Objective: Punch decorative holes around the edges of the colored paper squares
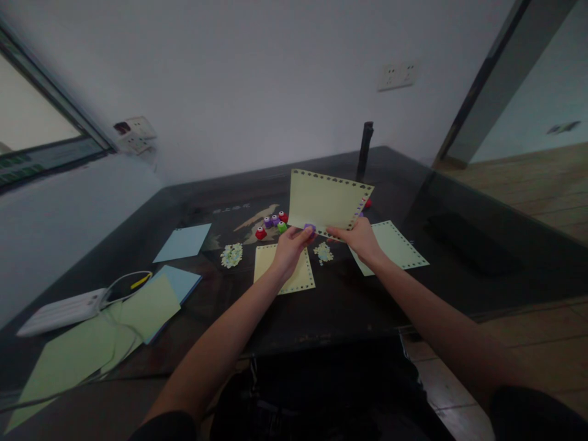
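A yellow paper sheet (327, 201) with small shapes punched along its top and right edges is raised above the table. My right hand (361, 239) is closed on its lower right part. A purple craft punch (309, 228) sits at the sheet's lower edge, and my left hand (291, 250) is closed around it. Below lies another yellow sheet (294, 275) with punched edges, partly covered by my left hand. To the right, a pale green sheet (395, 246) with a punched border lies under my right wrist. Several colourful punches (275, 220) stand behind my left hand.
Two piles of paper cut-outs (231, 255) (323, 252) flank the lower yellow sheet. Blue sheets (182, 242) and green sheets (76, 346) lie at left, beside a white power strip (64, 311) with a cable. A black post (365, 149) stands at the back.
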Demonstrator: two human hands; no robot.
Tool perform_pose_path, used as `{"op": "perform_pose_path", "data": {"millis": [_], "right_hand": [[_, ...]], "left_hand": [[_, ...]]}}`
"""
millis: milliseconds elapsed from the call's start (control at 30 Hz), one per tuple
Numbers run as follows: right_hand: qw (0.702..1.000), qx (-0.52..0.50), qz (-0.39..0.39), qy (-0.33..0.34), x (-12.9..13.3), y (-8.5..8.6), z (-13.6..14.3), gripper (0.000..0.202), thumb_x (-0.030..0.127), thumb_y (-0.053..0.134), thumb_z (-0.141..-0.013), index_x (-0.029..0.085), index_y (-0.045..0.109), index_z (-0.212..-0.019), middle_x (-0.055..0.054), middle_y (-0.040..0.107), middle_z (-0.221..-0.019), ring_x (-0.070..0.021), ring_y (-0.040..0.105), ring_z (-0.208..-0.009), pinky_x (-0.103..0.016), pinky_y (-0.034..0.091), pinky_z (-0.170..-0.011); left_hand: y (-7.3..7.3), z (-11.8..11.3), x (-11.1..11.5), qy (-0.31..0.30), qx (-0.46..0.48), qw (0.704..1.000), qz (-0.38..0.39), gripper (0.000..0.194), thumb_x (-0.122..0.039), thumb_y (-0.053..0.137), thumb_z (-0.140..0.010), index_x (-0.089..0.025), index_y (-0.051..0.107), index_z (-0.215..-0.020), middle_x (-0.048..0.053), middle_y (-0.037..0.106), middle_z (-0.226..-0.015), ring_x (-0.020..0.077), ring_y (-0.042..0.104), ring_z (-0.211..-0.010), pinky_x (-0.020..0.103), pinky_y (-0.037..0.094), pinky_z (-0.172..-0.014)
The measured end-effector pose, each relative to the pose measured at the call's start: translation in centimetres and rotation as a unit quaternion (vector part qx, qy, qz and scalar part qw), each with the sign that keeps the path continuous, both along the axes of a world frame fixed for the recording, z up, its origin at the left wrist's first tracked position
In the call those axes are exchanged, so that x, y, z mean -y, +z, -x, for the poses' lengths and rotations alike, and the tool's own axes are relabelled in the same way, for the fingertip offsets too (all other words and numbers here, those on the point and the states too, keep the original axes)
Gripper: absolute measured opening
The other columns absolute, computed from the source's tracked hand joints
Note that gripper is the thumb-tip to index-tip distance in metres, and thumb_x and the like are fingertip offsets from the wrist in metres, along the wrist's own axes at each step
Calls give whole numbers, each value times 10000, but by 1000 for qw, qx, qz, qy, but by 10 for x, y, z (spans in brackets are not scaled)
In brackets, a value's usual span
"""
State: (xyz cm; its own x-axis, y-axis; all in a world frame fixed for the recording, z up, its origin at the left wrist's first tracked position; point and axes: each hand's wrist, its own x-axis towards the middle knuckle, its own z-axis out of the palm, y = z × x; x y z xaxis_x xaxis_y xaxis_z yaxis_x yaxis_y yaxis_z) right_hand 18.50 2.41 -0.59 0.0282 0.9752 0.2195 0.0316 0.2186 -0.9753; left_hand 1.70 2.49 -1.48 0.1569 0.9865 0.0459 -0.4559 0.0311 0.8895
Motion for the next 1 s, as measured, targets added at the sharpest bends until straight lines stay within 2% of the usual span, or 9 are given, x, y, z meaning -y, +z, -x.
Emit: {"op": "perform_pose_path", "data": {"millis": [367, 633, 833, 1000], "right_hand": [[999, -41, -1, -22, -3, -1, 0, 333, 284, 757, -565, 114, 688, -843, -115, 715, -858, -236, 671, -679, -388, 585, -634], [996, -65, -6, -53, -3, 7, -2, 447, 331, 773, -525, 87, 674, -887, -129, 713, -897, -235, 672, -699, -327, 562, -567], [996, -67, -4, -65, -1, 10, -2, 367, 289, 754, -549, 92, 676, -848, -124, 716, -853, -183, 639, -569, -281, 527, -500], [996, -71, -4, -63, -2, 9, -2, 344, 267, 738, -565, 96, 675, -855, -114, 716, -843, -166, 626, -538, -272, 515, -490]], "left_hand": [[0, -2, 2, -28, 7, 999, 25, 234, -215, 770, -639, -119, 634, -804, 71, 674, -850, 143, 643, -796, 323, 449, -887], [4, -3, 7, -61, -22, 998, 25, 374, -194, 767, -640, -113, 592, -961, 69, 684, -884, 136, 648, -804, 321, 466, -880], [5, 2, 8, -77, -144, 987, 12, 494, -190, 752, -654, -141, 542, -1097, 90, 676, -910, 161, 643, -812, 363, 489, -834], [5, 4, 8, -78, -268, 957, -80, 564, -132, 718, -644, -144, 499, -1164, 105, 663, -990, 165, 629, -856, 362, 493, -825]]}}
